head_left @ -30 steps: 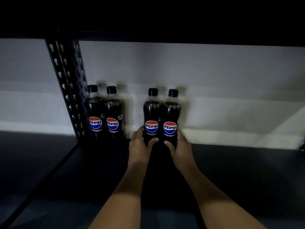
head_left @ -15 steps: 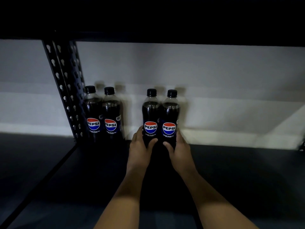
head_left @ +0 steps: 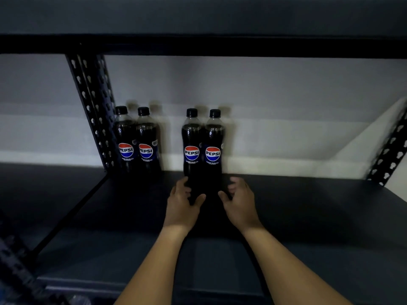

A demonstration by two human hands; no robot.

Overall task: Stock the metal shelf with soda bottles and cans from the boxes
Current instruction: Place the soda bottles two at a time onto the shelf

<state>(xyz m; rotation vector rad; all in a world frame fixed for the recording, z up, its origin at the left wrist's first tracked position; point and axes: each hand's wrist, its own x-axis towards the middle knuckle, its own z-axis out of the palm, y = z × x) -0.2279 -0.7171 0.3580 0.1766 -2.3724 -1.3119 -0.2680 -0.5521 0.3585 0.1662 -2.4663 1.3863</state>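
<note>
Black caps top four cola bottles standing upright at the back of the metal shelf (head_left: pixel 308 205). One pair (head_left: pixel 135 142) stands tight against the perforated corner post (head_left: pixel 92 106); the other pair (head_left: pixel 202 148) stands touching each other, a gap to the right of the first.

The step in hand looks like setting that second pair in place. To do it well, I would slide both bottles together, low and level, toward the first pair until the row closes up, keeping labels forward and bases flat so neither tips against the wall behind.

The left hand (head_left: pixel 181 199) curls round the base of the left bottle of the pair, thumb across its front and fingers wrapped to its outer side. The right hand (head_left: pixel 239 198) sits just beside the right bottle's base; its thumb points toward the bottle and its fingers are loosely curled and blurred, and whether they touch the plastic I cannot tell. Both bottle bases sit between the two hands.
</note>
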